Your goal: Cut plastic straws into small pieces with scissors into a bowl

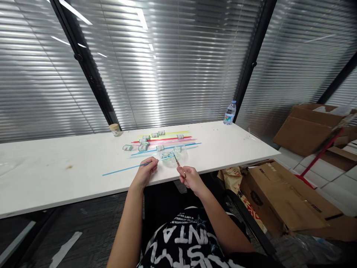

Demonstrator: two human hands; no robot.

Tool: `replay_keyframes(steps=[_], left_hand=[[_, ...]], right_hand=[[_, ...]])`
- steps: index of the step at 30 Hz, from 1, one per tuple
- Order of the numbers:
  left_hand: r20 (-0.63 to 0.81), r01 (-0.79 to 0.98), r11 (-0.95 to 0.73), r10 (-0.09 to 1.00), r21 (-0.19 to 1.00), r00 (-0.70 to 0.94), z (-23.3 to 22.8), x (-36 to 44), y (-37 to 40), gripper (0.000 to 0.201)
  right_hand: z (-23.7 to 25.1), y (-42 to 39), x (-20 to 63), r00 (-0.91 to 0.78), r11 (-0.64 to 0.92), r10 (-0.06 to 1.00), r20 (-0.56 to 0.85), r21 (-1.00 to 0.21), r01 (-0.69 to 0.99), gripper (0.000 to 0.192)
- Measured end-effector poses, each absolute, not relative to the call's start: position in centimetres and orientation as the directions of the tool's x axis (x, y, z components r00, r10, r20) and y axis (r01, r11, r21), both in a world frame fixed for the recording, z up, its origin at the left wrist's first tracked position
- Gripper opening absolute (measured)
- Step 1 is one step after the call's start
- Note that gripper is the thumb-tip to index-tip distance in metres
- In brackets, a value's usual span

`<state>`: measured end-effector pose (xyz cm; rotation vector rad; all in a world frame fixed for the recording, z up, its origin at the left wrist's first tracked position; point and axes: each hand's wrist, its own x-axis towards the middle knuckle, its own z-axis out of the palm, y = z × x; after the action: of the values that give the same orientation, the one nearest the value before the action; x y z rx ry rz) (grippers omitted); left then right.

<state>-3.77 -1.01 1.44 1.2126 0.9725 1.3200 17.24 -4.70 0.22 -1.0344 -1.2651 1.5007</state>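
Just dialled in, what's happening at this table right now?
A person seated at the long white table holds a thin blue straw in the left hand and small scissors in the right hand, blades at the straw's end over a clear plastic dish. Beyond lie more coloured straws and small rolled pieces. A plastic water bottle stands at the far edge.

Open tabletop [55, 175] is found to the left of the left hand [145, 174], crossed only by the blue straw [125, 168]. Passage straight ahead is blocked by coloured straws [164, 143] and small rolls [143, 147]. The far edge is bounded by a jar [115, 129] and a water bottle [230, 113].
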Motion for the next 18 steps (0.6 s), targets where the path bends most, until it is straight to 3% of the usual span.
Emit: replay_keyframes(steps=[18], left_hand=[[0.131,-0.142,-0.124,0.991,0.982,0.038,1.75,-3.63,-1.14,0.032]], right_hand=[[0.51,-4.84,17.36,-0.248,-0.073,0.967,-0.049,-0.993,-0.090,0.049]])
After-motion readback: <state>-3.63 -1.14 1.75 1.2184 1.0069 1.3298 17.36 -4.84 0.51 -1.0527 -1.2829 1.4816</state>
